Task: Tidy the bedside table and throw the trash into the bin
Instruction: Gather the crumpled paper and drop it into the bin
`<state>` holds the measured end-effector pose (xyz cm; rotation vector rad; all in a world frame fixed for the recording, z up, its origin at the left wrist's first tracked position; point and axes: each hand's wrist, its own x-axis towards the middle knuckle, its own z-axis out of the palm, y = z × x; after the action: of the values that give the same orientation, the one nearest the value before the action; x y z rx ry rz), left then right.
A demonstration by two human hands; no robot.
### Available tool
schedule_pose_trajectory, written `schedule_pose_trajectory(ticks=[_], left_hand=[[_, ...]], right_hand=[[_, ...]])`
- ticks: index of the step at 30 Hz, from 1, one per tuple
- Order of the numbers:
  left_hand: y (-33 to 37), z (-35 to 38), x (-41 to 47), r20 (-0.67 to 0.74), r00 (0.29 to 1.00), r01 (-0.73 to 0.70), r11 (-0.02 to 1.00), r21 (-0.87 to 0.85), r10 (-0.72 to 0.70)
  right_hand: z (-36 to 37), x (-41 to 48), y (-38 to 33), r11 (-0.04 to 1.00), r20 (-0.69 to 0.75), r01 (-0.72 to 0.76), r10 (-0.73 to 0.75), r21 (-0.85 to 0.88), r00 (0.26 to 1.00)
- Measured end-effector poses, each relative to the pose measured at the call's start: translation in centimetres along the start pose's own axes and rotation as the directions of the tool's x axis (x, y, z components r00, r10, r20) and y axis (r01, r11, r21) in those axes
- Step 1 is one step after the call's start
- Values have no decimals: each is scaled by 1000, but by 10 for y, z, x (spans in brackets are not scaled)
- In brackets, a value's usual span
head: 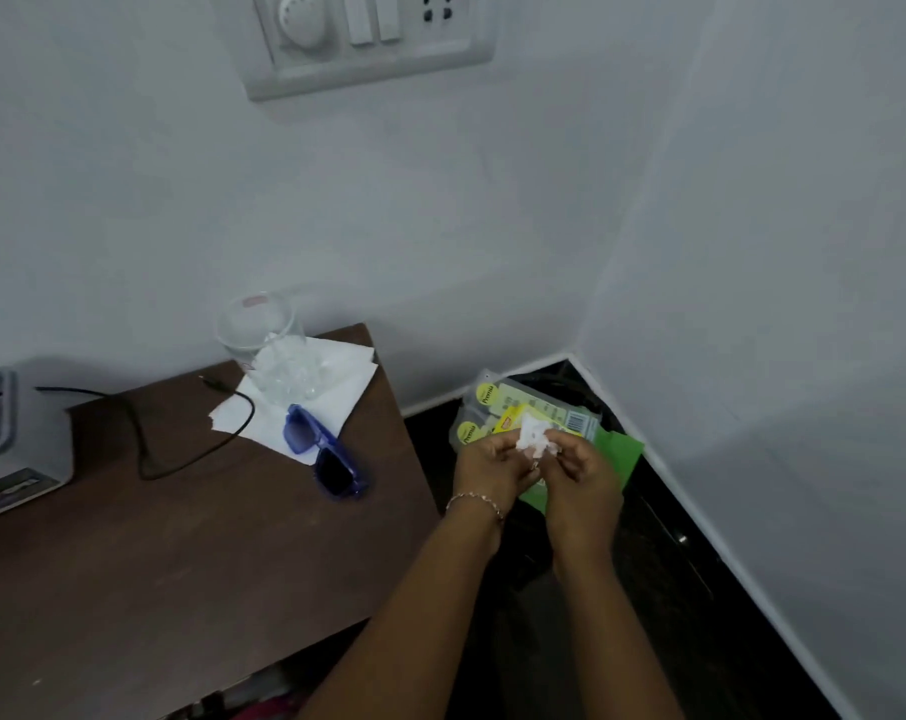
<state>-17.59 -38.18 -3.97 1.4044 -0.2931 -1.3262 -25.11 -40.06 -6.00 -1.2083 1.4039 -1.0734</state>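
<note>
Right now my hands meet over the bin at about four o'clock in the view, well off the edge of the dark brown wooden tabletop (191, 553). My left hand (492, 472), with a thin bracelet (476, 504) at the wrist, and my right hand (580, 478) are both curled in, and their fingertips pinch a small crumpled white tissue (534, 441) between them. I hold the tissue directly above the black bin (539, 387), which stands on the dark floor (674, 563) in the corner where the two white walls meet. Inside the bin I see a clear plastic wrapper with yellow labels (508, 402) and a flat green piece of paper or card (614, 452), just beyond my knuckles toward twelve and two o'clock.

On the tabletop, toward nine o'clock from my hands, a pair of blue-framed sunglasses (323, 449) lies with its far end resting on a white paper napkin (305, 402). At the napkin's twelve o'clock end lies a crumpled clear plastic wrap (289, 371), with an empty clear drinking glass (256, 324) standing just behind it. A thin black cable (144, 444) loops across the tabletop from ten o'clock. A grey device (3, 433) sits at the far nine o'clock edge. High on the wall at twelve o'clock is a white switch panel (362, 39).
</note>
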Motion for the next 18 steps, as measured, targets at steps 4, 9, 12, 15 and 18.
schedule_pose_trajectory(ticks=[4,9,12,15,18], left_hand=[[-9,9,28,-4,997,75,986,147,-76],[-33,-3,23,-67,988,150,978,145,-141],[-45,-8,21,-95,987,143,978,149,-130],[-47,-10,16,-86,990,120,984,135,-109],[-41,-11,8,-54,996,82,990,111,-76]], right_hand=[[-4,37,19,996,-147,-83,76,-42,986],[-13,48,49,960,-274,-265,233,-89,933],[-12,43,57,957,-284,-279,246,-80,927],[-10,38,60,961,-285,-264,229,-89,931],[-6,29,56,965,-282,-246,212,-92,936]])
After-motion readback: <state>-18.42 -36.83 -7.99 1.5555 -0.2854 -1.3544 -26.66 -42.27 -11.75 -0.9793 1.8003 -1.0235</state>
